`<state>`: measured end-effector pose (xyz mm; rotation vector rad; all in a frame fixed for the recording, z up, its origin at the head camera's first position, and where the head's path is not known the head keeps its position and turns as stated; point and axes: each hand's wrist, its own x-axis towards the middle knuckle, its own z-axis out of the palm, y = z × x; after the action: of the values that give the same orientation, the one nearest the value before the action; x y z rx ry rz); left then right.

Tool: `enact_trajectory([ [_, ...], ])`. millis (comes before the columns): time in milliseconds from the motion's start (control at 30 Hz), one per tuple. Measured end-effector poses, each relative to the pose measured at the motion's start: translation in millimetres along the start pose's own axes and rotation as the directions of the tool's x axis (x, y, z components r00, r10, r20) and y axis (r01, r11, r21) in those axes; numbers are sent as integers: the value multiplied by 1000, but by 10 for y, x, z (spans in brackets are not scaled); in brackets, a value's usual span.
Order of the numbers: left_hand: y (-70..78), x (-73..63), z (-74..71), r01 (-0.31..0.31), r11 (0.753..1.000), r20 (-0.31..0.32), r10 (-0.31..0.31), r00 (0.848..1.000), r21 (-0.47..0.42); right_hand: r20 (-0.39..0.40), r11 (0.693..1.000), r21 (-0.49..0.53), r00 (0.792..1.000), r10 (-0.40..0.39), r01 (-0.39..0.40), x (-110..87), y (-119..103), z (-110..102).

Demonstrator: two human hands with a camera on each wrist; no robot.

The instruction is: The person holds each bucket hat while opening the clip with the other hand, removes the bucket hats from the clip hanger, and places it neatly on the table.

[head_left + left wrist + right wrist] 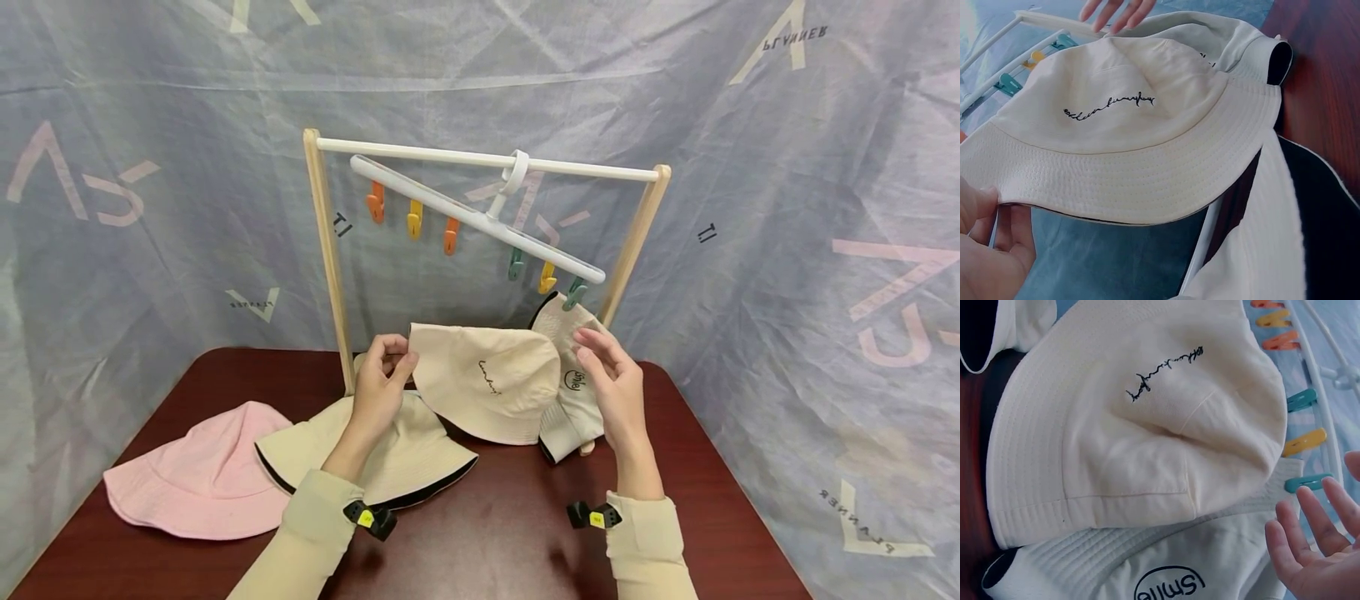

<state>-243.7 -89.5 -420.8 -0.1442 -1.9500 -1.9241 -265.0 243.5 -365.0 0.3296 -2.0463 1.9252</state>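
Observation:
A cream bucket hat (480, 375) with dark script embroidery is held up on its side in front of the rack. My left hand (378, 387) pinches its brim between thumb and fingers, as the left wrist view also shows on the brim (1116, 194). My right hand (618, 392) is apart from that hat, its fingers loosely spread. Behind it is a whitish hat (1210, 569) with a round "Smile" print. A green clip (1307, 482) overlaps that hat's edge; I cannot tell whether it grips it.
A white hanger bar (465, 215) with orange, yellow and green clips hangs tilted from the white rail (420, 152) of a wooden-post rack. A pink hat (210, 475) and another cream hat (405, 450) with a dark lining lie on the reddish-brown table (510, 533).

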Motion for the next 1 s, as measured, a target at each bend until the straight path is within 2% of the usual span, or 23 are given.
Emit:
enact_trajectory([
  [400,-45,-82,-18,2,999,-19,-3,1000,-37,1,998,-39,999,41,-40,-102,183,-31],
  [767,-59,-93,-66,19,1000,-23,-19,1000,-15,1,998,-26,998,60,-59,-117,290,-102],
  [1000,-69,-86,-53,4,1000,-14,-4,1000,-27,58,995,-75,996,73,-68,-120,345,-131],
])
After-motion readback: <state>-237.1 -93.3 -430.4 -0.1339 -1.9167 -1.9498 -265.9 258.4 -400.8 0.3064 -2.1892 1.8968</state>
